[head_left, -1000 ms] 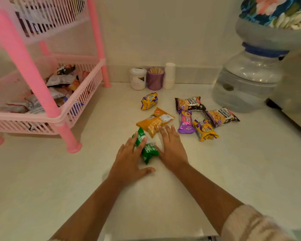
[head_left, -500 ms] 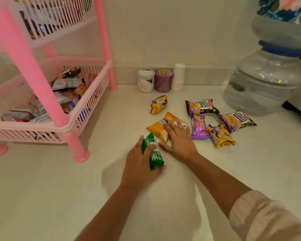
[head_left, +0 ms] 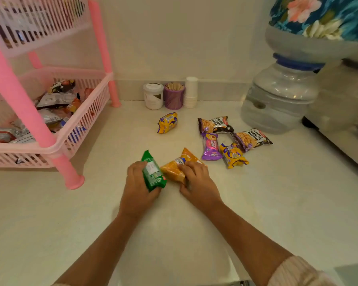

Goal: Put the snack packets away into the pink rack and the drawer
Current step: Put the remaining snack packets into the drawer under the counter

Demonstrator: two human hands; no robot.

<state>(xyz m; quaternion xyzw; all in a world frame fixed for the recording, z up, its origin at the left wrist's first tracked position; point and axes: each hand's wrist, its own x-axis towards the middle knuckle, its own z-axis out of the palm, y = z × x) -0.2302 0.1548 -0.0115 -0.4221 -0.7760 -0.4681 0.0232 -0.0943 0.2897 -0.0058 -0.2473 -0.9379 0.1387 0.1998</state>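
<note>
My left hand (head_left: 137, 187) grips a green snack packet (head_left: 152, 172), tilted up off the counter. My right hand (head_left: 198, 183) closes on an orange packet (head_left: 175, 169) right beside it. Further back lie a yellow packet (head_left: 167, 122), two salted peanut packets (head_left: 215, 124) (head_left: 251, 138), a purple packet (head_left: 211, 146) and another yellow one (head_left: 233, 155). The pink rack (head_left: 56, 145) stands at the left, its lower basket holding several packets. No drawer is in view.
A white jar (head_left: 153, 96), a purple cup of sticks (head_left: 174, 96) and stacked white cups (head_left: 191, 91) stand against the back wall. A large water bottle on its dispenser (head_left: 281, 96) fills the right side. A pink rack leg (head_left: 67, 172) stands near my left hand.
My left hand has closed on the green packet and tipped it up. My right hand moved onto the orange packet and drew it toward me.
</note>
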